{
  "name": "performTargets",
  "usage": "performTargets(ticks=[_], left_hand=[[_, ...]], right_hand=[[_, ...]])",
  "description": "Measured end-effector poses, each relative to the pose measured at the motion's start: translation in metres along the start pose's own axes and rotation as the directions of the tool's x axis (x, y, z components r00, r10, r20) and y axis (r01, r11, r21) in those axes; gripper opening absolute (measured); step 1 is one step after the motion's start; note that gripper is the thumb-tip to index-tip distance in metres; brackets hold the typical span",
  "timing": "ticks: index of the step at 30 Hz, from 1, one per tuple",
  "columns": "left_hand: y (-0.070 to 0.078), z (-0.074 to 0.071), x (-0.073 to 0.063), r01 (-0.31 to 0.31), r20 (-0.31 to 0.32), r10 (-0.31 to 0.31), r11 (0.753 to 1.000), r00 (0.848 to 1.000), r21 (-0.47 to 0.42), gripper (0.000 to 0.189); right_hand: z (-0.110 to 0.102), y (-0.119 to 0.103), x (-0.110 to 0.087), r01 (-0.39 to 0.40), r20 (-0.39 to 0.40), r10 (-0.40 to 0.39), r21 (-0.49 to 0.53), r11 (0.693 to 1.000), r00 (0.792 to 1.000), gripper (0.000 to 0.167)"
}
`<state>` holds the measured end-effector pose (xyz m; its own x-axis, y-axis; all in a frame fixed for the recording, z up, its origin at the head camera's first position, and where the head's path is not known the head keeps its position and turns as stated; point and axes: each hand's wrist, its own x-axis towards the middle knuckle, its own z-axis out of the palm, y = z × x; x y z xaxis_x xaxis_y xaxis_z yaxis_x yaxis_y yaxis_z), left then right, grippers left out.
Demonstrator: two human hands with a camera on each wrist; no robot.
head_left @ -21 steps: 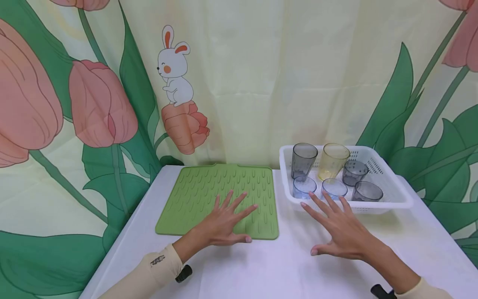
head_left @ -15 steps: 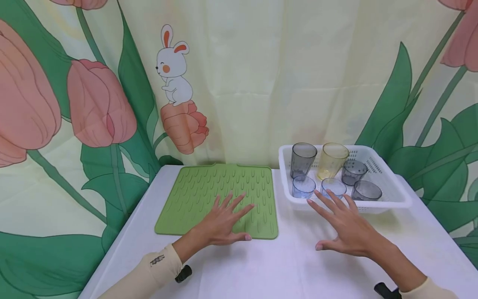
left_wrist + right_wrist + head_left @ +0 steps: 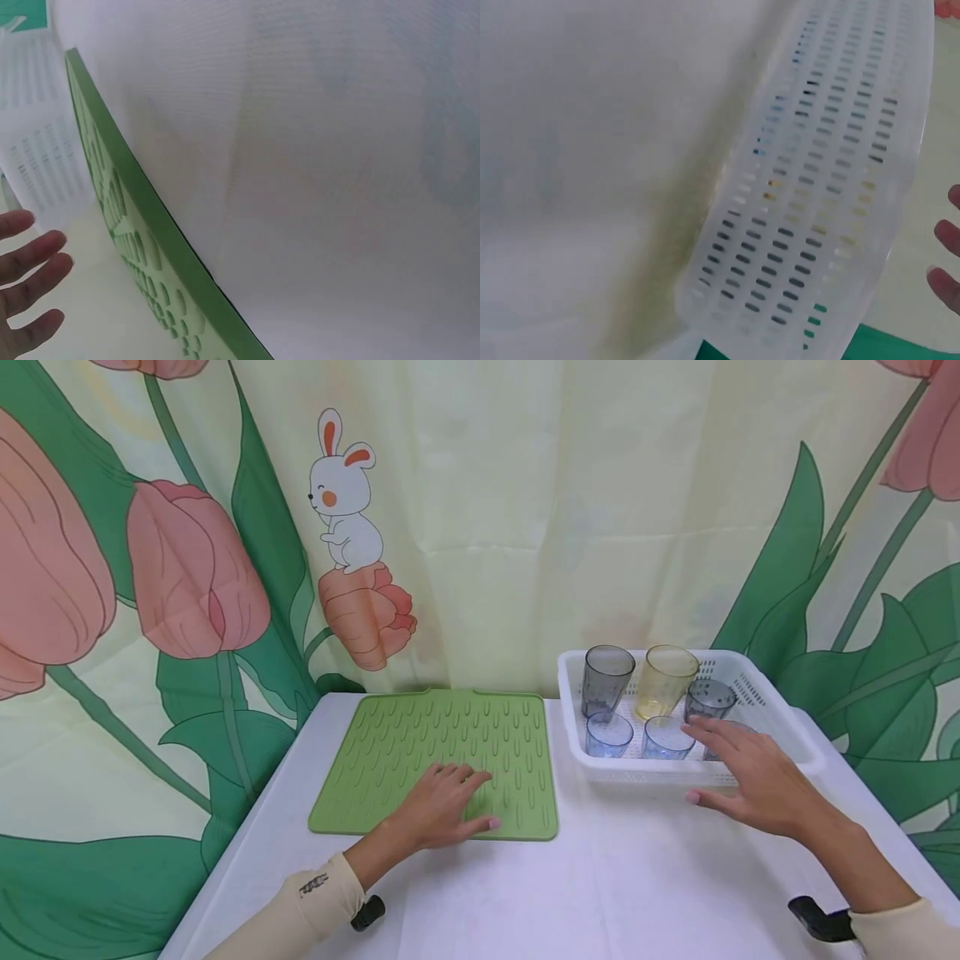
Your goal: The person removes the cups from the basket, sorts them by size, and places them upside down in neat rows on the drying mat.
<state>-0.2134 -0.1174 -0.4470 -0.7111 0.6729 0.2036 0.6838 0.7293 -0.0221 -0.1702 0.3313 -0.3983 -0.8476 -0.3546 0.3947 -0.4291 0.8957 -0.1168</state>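
Observation:
My left hand [image 3: 457, 797] rests on the green ridged mat [image 3: 420, 735], fingers bent a little and holding nothing. In the left wrist view its fingertips [image 3: 34, 274] show beside the mat's edge [image 3: 157, 255]. My right hand [image 3: 723, 760] reaches over the front right rim of the white basket [image 3: 787, 735] with straight fingers and the thumb outside the wall. It covers the front right cup. The basket holds a tall dark grey cup [image 3: 607, 677], a yellow cup [image 3: 663, 681], a grey cup [image 3: 708, 697] and two blue cups [image 3: 607, 733] [image 3: 666, 737].
The white table [image 3: 600, 893] carries the mat on the left and the basket on the right, with a narrow gap between them. A flower-print curtain [image 3: 487, 527] hangs close behind. The right wrist view shows the basket's slotted wall [image 3: 817, 202] close up.
My right hand has moved right and forward from the table onto the basket's front right corner, hiding a grey cup. The left hand's fingers have drawn in slightly on the mat.

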Motion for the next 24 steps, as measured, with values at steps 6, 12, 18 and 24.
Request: performTargets(ticks=[6, 12, 18, 24], left_hand=[[-0.001, 0.001, 0.0, 0.02, 0.026, -0.02, 1.0, 0.999, -0.019, 0.062], [-0.001, 0.001, -0.001, 0.044, 0.062, -0.04, 0.997, 0.997, -0.066, 0.06], [-0.001, 0.002, 0.0, 0.036, 0.053, -0.033, 0.998, 0.998, -0.06, 0.059], [-0.001, 0.004, 0.0, 0.029, 0.055, -0.026, 0.998, 0.998, -0.063, 0.057]], right_hand=[[-0.011, 0.025, 0.006, -0.117, 0.036, 0.118, -0.047, 0.992, 0.992, 0.078], [-0.02, 0.047, 0.018, -0.221, 0.14, 0.222, -0.023, 0.975, 0.965, 0.072], [-0.022, 0.07, 0.029, -0.325, 0.264, 0.314, 0.0, 0.946, 0.912, 0.08], [-0.015, 0.084, 0.032, -0.356, 0.334, 0.34, -0.015, 0.934, 0.879, 0.087]])
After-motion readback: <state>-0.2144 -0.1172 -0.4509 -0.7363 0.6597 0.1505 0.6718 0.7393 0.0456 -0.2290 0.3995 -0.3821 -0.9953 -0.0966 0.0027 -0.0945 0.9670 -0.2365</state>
